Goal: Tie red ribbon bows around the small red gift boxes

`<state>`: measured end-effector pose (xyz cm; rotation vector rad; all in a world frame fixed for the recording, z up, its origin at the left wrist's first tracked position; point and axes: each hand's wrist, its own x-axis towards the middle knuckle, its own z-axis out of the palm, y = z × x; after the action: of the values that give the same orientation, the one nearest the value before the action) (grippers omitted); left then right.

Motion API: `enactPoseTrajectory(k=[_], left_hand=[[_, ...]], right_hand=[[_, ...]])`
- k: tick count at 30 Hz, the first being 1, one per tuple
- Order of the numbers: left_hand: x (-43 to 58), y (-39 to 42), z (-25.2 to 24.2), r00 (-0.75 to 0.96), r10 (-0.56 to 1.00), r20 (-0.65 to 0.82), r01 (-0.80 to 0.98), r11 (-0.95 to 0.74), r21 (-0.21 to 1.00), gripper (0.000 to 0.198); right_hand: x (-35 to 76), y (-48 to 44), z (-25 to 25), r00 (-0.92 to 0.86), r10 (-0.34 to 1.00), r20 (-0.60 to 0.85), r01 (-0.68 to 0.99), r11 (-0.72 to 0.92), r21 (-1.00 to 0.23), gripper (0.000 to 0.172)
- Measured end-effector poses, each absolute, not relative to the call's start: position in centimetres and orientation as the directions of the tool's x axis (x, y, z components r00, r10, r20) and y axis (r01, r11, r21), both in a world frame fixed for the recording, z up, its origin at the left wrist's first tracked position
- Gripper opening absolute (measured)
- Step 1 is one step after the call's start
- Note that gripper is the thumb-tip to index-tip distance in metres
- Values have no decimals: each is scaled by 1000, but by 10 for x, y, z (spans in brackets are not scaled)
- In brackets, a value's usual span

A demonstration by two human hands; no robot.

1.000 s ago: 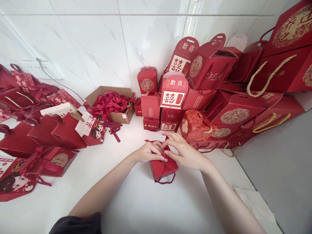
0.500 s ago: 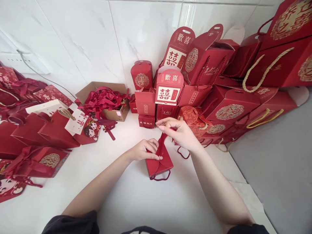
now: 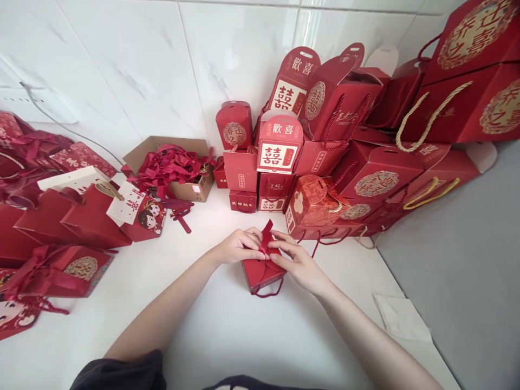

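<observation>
A small red gift box [image 3: 260, 275] with a dark red cord handle [image 3: 268, 295] lies on the white table in front of me. On its top, a red ribbon [image 3: 266, 236] stands up between my hands. My left hand [image 3: 242, 246] pinches the ribbon low down, close to the lid. From the other side my right hand [image 3: 298, 262] has its fingers bent against the ribbon's base and the box top. Its fingertips look closed around the ribbon, though they partly cover it.
Behind stands an open cardboard box [image 3: 205, 187] heaped with red ribbons [image 3: 173, 168]. Stacked red gift boxes [image 3: 377, 168] fill the right back. More boxes, including one tied with a ribbon bow [image 3: 81, 271], stand at the left. A white tissue [image 3: 400, 317] lies at the right.
My right hand has come down from above the box, where it held the ribbon's end raised, to the lid beside my left hand. My left hand stays almost in place.
</observation>
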<state>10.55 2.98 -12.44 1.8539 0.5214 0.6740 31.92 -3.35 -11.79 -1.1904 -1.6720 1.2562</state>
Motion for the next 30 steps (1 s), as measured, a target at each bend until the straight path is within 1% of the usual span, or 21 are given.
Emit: enactPoseTrajectory(k=[2, 3, 6, 8, 10, 13, 15, 16, 18, 20, 22, 24, 28, 30], left_hand=[[105, 30, -124, 739, 640, 211, 49, -363, 930, 22], [105, 30, -124, 739, 639, 215, 52, -372, 927, 22], [106, 30, -122, 755, 607, 248, 66, -446, 892, 18], [107, 29, -120, 760, 587, 280, 82, -514, 854, 15], [108, 29, -119, 747, 593, 300, 103, -550, 829, 11], [108, 28, -119, 722, 631, 283, 148, -541, 828, 9], [108, 28, -121, 718, 644, 262, 161, -521, 838, 10], [108, 28, -122, 719, 646, 257, 153, -507, 848, 11], [108, 29, -125, 726, 639, 255, 115, -478, 871, 14], [108, 30, -128, 732, 629, 261, 75, -456, 887, 16], [108, 31, -130, 730, 626, 275, 53, -453, 890, 18], [109, 31, -130, 724, 630, 281, 47, -452, 891, 18], [109, 30, -129, 731, 629, 263, 39, -423, 905, 16], [109, 30, -129, 731, 633, 256, 33, -408, 912, 15]], right_hand=[[315, -33, -120, -300, 953, -28, 176, 26, -984, 24], [313, -34, -118, -279, 960, -32, 187, 22, -982, 22], [309, -37, -110, -188, 981, 37, 339, 101, -936, 19], [308, -38, -106, -153, 986, 72, 383, 126, -915, 17], [306, -36, -106, -161, 986, 48, 296, 95, -950, 16], [303, -30, -112, -178, 984, 24, 19, 28, -999, 16], [303, -27, -115, -127, 991, 51, -99, 38, -994, 16], [303, -26, -115, -90, 994, 62, -111, 52, -992, 16], [305, -26, -115, -61, 996, 66, -73, 61, -995, 19], [305, -27, -113, -126, 991, 47, -21, 44, -999, 19], [304, -27, -114, -220, 975, 12, -26, 6, -1000, 20], [301, -27, -118, -245, 969, -25, -92, -49, -995, 21], [300, -23, -127, -140, 983, -121, -280, -156, -947, 21], [304, -22, -128, -112, 987, -112, -273, -139, -952, 20]])
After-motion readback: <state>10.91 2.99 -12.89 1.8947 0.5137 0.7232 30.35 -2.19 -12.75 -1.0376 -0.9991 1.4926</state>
